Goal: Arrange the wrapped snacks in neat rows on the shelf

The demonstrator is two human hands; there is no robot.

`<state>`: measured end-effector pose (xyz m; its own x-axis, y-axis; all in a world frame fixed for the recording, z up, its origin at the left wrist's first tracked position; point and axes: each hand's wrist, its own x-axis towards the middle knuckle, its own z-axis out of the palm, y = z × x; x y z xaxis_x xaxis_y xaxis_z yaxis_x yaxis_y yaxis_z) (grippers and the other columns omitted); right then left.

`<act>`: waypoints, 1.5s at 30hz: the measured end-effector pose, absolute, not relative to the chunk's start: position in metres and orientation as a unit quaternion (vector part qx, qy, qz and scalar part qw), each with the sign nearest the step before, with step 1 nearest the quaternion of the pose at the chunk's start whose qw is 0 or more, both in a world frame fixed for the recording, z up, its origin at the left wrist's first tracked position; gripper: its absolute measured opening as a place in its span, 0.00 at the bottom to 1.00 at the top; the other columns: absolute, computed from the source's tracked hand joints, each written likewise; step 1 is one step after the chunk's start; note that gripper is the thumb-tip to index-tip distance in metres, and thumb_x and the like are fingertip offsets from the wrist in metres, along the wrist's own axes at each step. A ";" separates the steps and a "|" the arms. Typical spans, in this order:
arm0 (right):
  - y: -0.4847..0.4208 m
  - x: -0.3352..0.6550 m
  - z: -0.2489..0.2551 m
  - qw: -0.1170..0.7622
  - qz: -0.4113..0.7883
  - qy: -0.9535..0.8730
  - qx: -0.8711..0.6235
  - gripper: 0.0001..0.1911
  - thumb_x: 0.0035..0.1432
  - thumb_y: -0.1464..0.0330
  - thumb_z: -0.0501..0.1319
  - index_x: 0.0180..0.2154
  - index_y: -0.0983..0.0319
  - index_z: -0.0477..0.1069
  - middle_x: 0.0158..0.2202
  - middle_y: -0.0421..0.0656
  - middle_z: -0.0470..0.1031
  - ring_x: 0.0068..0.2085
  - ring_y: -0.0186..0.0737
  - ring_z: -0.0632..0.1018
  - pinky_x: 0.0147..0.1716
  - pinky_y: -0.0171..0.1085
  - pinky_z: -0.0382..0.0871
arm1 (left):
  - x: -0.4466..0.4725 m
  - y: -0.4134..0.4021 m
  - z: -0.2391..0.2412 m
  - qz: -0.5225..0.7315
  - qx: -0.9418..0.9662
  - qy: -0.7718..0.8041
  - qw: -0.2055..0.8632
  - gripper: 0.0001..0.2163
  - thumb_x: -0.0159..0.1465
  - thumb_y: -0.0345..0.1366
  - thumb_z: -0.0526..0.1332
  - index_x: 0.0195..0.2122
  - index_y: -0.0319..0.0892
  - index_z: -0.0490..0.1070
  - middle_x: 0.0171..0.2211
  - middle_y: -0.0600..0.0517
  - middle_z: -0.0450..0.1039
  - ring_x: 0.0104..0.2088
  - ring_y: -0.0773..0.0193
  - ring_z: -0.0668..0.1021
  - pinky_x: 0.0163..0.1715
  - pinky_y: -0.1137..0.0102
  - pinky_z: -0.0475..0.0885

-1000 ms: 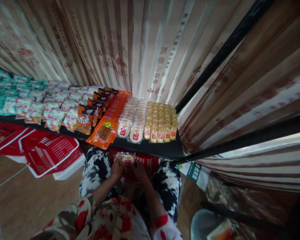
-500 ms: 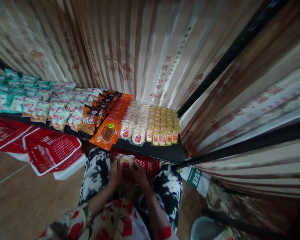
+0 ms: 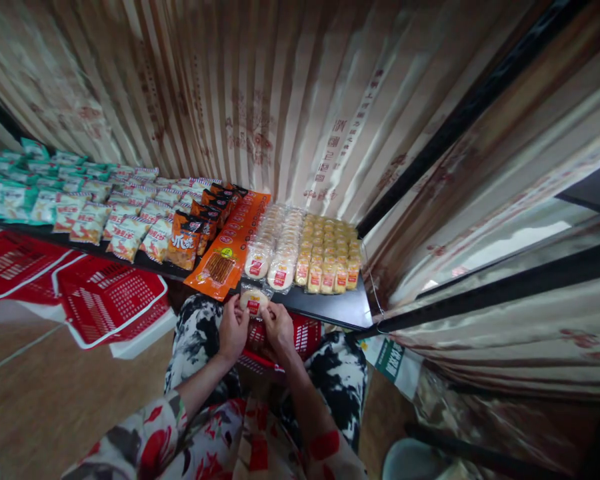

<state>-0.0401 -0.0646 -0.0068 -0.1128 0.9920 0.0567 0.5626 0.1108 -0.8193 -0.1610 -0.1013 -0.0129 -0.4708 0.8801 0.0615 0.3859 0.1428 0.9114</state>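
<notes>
Between my two hands is a clear packet of round white crackers (image 3: pixel 253 301) with a red label, at the front edge of the black shelf (image 3: pixel 325 305). My left hand (image 3: pixel 233 328) pinches its left side and my right hand (image 3: pixel 279 327) its right side. Just behind it, two rows of the same cracker packets (image 3: pixel 281 267) lie on the shelf. To their right stand rows of small yellow packets (image 3: pixel 329 257); to their left lies a long orange snack bag (image 3: pixel 225 257). Under the shelf, behind my hands, a red basket (image 3: pixel 307 335) shows between my knees.
Orange-black bags (image 3: pixel 183 240), white-and-orange bags (image 3: pixel 130 237) and green-white bags (image 3: pixel 17 200) fill the shelf's left. Red baskets (image 3: pixel 110 293) stand below it. A pleated curtain (image 3: pixel 290 100) hangs behind, with black bars (image 3: pixel 460 127) at the right. A pale bucket (image 3: pixel 413 460) is on the floor.
Both hands have moved up and forward with the cracker packet, from above the basket to the shelf's front edge. The view has shifted slightly.
</notes>
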 end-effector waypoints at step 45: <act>-0.025 -0.074 -0.017 0.493 0.233 -0.660 -0.517 0.16 0.54 0.71 0.53 0.42 0.65 0.75 0.48 0.53 0.72 0.50 0.44 0.74 0.49 0.44 0.71 | -0.165 -0.033 0.005 0.362 0.559 0.735 0.128 0.24 0.61 0.32 0.57 0.58 0.40 0.55 0.56 0.40 0.58 0.57 0.53 0.66 0.55 0.60 0.64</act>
<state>-0.0742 -0.0251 -0.0170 0.0210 0.9119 0.4099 0.4530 0.3568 -0.8170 -0.1652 -0.0329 0.0053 -0.3418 0.9145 0.2164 0.7283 0.1122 0.6760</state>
